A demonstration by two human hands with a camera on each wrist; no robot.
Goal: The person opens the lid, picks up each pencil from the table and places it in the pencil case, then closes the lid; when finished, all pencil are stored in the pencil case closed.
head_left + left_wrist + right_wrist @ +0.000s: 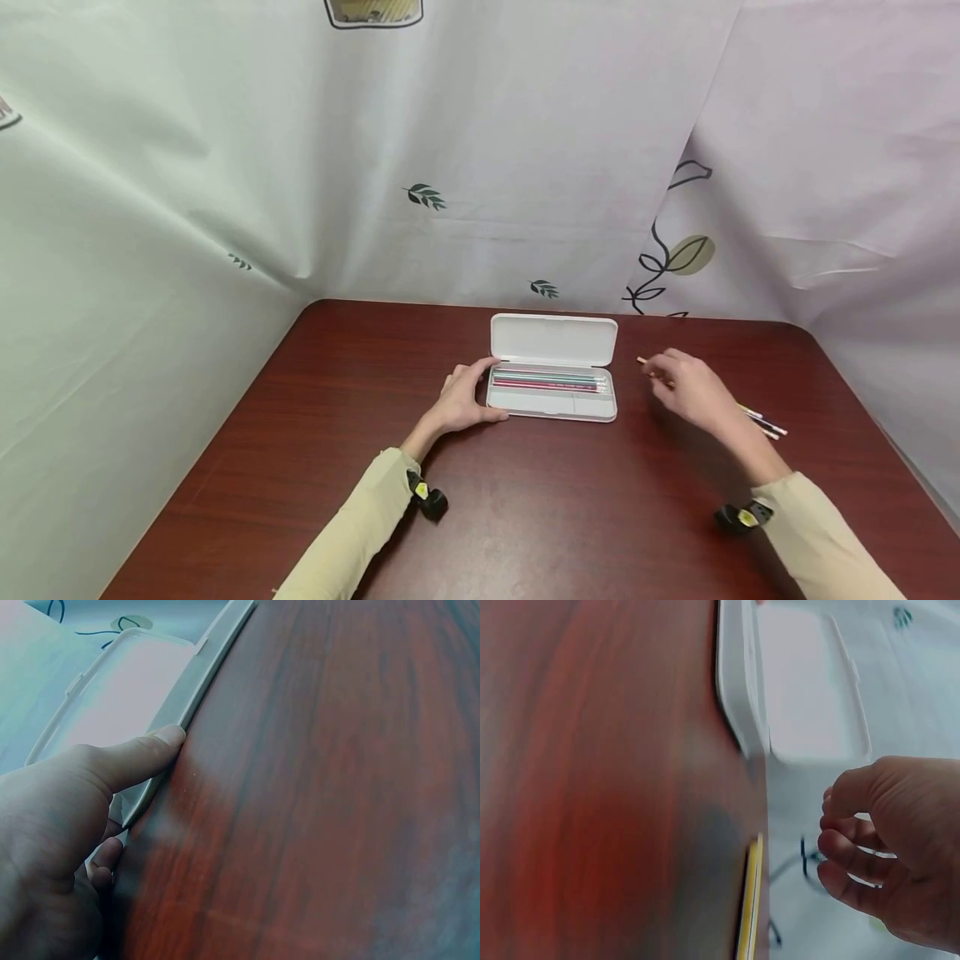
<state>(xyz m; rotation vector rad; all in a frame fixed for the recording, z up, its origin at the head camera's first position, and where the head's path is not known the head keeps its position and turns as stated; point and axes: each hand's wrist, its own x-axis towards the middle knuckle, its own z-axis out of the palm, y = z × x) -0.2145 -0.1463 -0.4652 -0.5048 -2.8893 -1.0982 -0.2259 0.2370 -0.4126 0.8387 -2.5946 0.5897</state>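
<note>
A white pencil case (551, 406) lies with its lid (553, 340) raised at the back. Inside, several green and red pencils (547, 381) lie lengthwise in the rear part. My left hand (459, 402) holds the case's left end, thumb on the front edge and fingers behind. My right hand (693, 392) hovers right of the case with loosely bent fingers. Just beside its fingertips shows the end of a yellowish pencil (641, 360), the rest hidden by the hand. In the right wrist view a yellow pencil (751, 900) lies on the table, and nothing shows between the fingers.
Several more pencils (763, 422) lie on the brown table (555, 500) beyond the right wrist. A pale cloth with leaf prints (480, 167) hangs behind the table and along its sides. Both wrists carry small black cameras.
</note>
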